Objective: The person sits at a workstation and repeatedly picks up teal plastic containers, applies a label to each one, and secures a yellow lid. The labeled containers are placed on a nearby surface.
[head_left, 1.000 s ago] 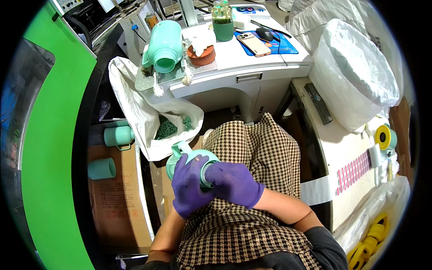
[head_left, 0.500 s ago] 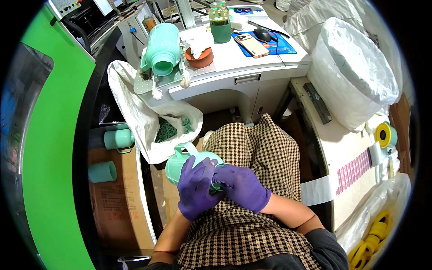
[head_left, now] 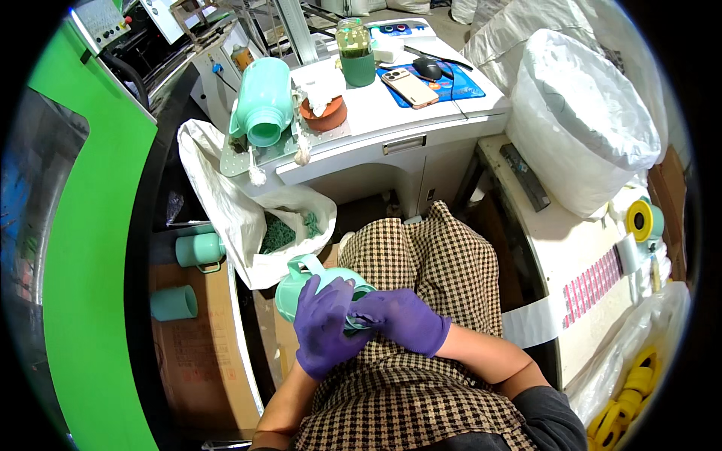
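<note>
A mint-green plastic jug body [head_left: 288,297] with a loop handle lies tilted over my lap, its open mouth facing right. My left hand [head_left: 325,331], in a purple glove, wraps around it from the near side with the fingers over the top. At the mouth, my right hand [head_left: 410,322], also gloved in purple, is closed with its fingertips pinched against the rim. Whatever those fingertips hold is hidden. Checked cloth [head_left: 421,255] covers my lap beneath both hands.
Ahead, a white desk [head_left: 361,124] carries another mint-green jug [head_left: 265,94], a glass bottle [head_left: 355,56] and a phone [head_left: 408,86]. A white sack [head_left: 218,177] of green scraps stands left, beside a cardboard box [head_left: 199,361] bearing mint-green pieces. At right is a large white bag [head_left: 579,143].
The view has shifted slightly, so the desk sits a little lower and further left. Both hands stay at the jug, with my right fingers slightly moved along the rim.
</note>
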`<action>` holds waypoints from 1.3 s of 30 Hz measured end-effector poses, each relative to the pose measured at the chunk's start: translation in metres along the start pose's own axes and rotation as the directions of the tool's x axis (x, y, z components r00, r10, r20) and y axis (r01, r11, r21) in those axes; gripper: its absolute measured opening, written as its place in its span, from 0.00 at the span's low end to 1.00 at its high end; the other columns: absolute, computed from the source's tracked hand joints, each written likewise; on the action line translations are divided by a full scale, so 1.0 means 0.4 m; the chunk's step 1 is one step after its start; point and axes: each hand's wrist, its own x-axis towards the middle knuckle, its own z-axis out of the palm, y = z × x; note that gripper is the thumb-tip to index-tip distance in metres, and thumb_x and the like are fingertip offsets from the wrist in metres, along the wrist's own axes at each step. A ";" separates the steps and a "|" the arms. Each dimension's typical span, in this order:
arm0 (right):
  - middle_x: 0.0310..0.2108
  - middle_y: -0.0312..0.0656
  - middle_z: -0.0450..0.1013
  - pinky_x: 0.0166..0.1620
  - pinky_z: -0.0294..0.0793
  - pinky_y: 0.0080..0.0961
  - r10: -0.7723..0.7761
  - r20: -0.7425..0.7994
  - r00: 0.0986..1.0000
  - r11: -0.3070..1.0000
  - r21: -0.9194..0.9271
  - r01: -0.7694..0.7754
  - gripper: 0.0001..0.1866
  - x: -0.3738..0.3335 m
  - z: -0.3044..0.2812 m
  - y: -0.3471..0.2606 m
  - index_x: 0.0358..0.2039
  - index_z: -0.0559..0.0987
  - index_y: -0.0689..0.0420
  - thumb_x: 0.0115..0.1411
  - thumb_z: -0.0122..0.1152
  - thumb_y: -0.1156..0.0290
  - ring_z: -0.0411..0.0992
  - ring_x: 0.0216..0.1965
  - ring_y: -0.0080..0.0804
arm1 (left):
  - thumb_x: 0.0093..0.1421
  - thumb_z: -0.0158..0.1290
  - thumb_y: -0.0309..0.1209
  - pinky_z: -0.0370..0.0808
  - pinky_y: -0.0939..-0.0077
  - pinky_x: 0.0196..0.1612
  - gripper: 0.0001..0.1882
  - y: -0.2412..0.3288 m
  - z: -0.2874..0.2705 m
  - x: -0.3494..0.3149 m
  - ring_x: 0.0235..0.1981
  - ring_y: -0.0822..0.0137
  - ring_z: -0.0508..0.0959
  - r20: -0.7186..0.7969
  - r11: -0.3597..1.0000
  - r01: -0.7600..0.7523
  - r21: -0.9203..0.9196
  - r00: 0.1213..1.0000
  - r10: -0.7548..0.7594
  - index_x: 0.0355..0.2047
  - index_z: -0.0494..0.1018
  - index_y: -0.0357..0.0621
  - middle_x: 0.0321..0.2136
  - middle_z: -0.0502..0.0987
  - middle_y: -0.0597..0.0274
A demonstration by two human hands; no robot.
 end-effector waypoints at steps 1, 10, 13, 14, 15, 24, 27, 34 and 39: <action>0.40 0.46 0.79 0.45 0.80 0.35 -0.013 -0.011 1.000 1.000 -0.009 0.013 0.16 -0.002 0.003 -0.001 0.45 0.80 0.55 0.54 0.60 0.79 0.79 0.41 0.46 | 0.39 0.74 0.40 0.68 0.44 0.62 0.44 -0.002 0.003 0.002 0.47 0.49 0.82 -0.017 1.000 -0.005 -0.008 1.000 0.005 0.57 0.69 0.43 0.43 0.82 0.51; 0.38 0.41 0.76 0.52 0.70 0.40 -0.063 -0.085 0.994 0.970 -0.239 0.041 0.24 -0.051 -0.005 -0.061 0.52 0.76 0.52 0.52 0.63 0.77 0.74 0.44 0.44 | 0.49 0.67 0.39 0.68 0.45 0.61 0.36 0.015 0.004 0.022 0.47 0.48 0.81 0.004 0.996 -0.016 0.085 1.000 0.015 0.56 0.70 0.36 0.44 0.80 0.45; 0.35 0.36 0.74 0.52 0.65 0.39 -0.077 -0.165 0.983 0.945 -0.326 0.020 0.23 -0.081 0.021 -0.053 0.49 0.76 0.48 0.51 0.65 0.74 0.71 0.43 0.38 | 0.54 0.62 0.39 0.64 0.43 0.64 0.31 0.033 0.017 0.027 0.51 0.46 0.78 0.031 0.990 0.030 0.135 0.999 -0.034 0.54 0.71 0.32 0.48 0.79 0.44; 0.35 0.37 0.74 0.50 0.67 0.39 -0.087 -0.181 0.980 0.961 -0.273 0.036 0.20 -0.084 0.021 -0.040 0.46 0.77 0.48 0.51 0.64 0.74 0.71 0.42 0.39 | 0.54 0.63 0.40 0.63 0.43 0.64 0.32 0.040 0.012 0.022 0.52 0.46 0.78 0.085 0.988 0.023 0.152 0.996 -0.036 0.54 0.71 0.32 0.48 0.78 0.44; 0.35 0.39 0.74 0.47 0.69 0.38 -0.101 -0.197 0.975 0.972 -0.228 0.055 0.18 -0.089 0.023 -0.019 0.43 0.77 0.49 0.51 0.64 0.75 0.72 0.41 0.41 | 0.54 0.63 0.40 0.62 0.43 0.65 0.32 0.048 0.012 0.016 0.52 0.46 0.78 0.131 0.986 0.011 0.167 0.991 -0.033 0.55 0.71 0.32 0.49 0.78 0.44; 0.40 0.41 0.79 0.49 0.77 0.29 0.115 -0.846 0.521 0.993 0.104 -0.051 0.13 -0.479 -0.234 0.106 0.43 0.83 0.58 0.56 0.71 0.77 0.77 0.42 0.33 | 0.59 0.62 0.41 0.48 0.23 0.66 0.19 -0.018 0.029 -0.082 0.58 0.53 0.73 0.238 0.772 -0.614 0.167 0.784 0.573 0.50 0.70 0.61 0.48 0.79 0.70; 0.39 0.40 0.79 0.48 0.75 0.32 -0.060 -0.974 0.217 0.742 -0.189 -0.643 0.16 -0.773 -0.343 0.143 0.38 0.84 0.56 0.47 0.75 0.77 0.75 0.44 0.36 | 0.61 0.59 0.46 0.44 0.33 0.67 0.09 0.005 0.101 -0.147 0.60 0.68 0.71 0.437 0.698 -0.716 -0.016 0.623 0.649 0.42 0.76 0.78 0.49 0.79 0.84; 0.32 0.41 0.76 0.43 0.72 0.38 0.112 -0.973 0.203 0.345 -0.154 -0.926 0.13 -0.969 -0.304 0.202 0.29 0.82 0.54 0.46 0.75 0.62 0.73 0.38 0.43 | 0.55 0.65 0.46 0.55 0.50 0.58 0.11 0.051 0.146 -0.155 0.49 0.81 0.77 0.503 0.639 -0.769 -0.015 0.547 0.670 0.38 0.80 0.80 0.48 0.79 0.85; 0.28 0.40 0.75 0.38 0.73 0.38 0.138 -0.955 0.262 0.302 -0.211 -0.930 0.11 -0.972 -0.284 0.195 0.24 0.78 0.54 0.47 0.73 0.65 0.73 0.33 0.42 | 0.54 0.67 0.46 0.50 0.50 0.68 0.19 0.035 0.149 -0.168 0.47 0.80 0.79 0.513 0.686 -0.727 -0.028 0.579 0.634 0.47 0.81 0.68 0.49 0.79 0.86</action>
